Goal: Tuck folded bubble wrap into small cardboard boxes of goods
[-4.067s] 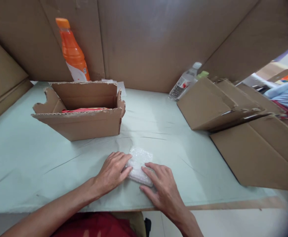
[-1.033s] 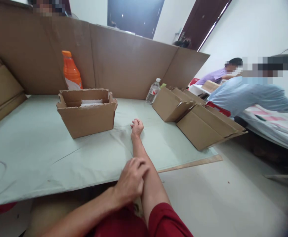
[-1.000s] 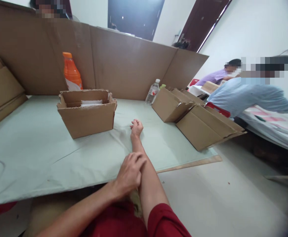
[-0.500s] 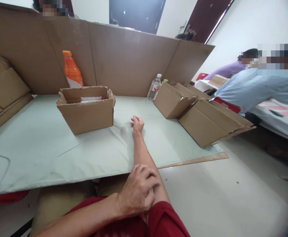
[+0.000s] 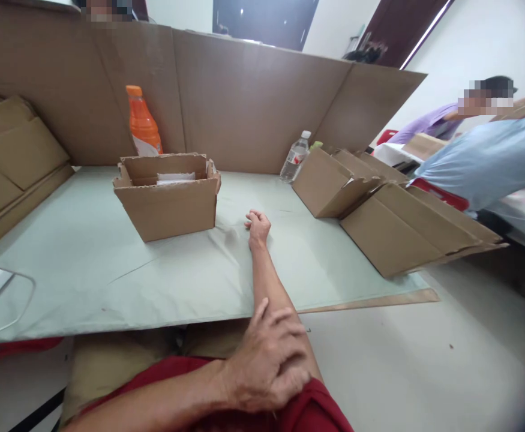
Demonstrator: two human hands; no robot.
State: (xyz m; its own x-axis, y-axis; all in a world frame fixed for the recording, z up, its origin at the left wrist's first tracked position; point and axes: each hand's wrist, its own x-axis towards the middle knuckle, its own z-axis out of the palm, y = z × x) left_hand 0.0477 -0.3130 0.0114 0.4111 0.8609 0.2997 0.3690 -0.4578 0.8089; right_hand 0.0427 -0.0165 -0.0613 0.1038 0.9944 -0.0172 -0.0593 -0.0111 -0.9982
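Note:
My right hand [image 5: 258, 223] rests on the pale green table cover [image 5: 86, 264], its fingers curled into a loose fist with nothing showing in them. It lies a little to the right of an open cardboard box [image 5: 167, 207]. A white packet [image 5: 175, 177] shows inside that box. My right arm stretches back over the table's front edge. My left hand [image 5: 269, 360] is wrapped over that arm above the elbow, by the red sleeve, fingers bent and pressed on the skin.
An orange drink bottle [image 5: 143, 123] stands behind the box against a tall cardboard screen [image 5: 248, 102]. A water bottle [image 5: 294, 159] and folded cartons [image 5: 401, 231] lie at the right. Two people [image 5: 482, 156] bend over another table at the far right. A wire loop [image 5: 5, 297] lies at the left.
Four seconds ago both hands pressed a bubble-wrapped packet on the table. Since a second ago my left hand has slid up my right arm from the forearm to above the elbow.

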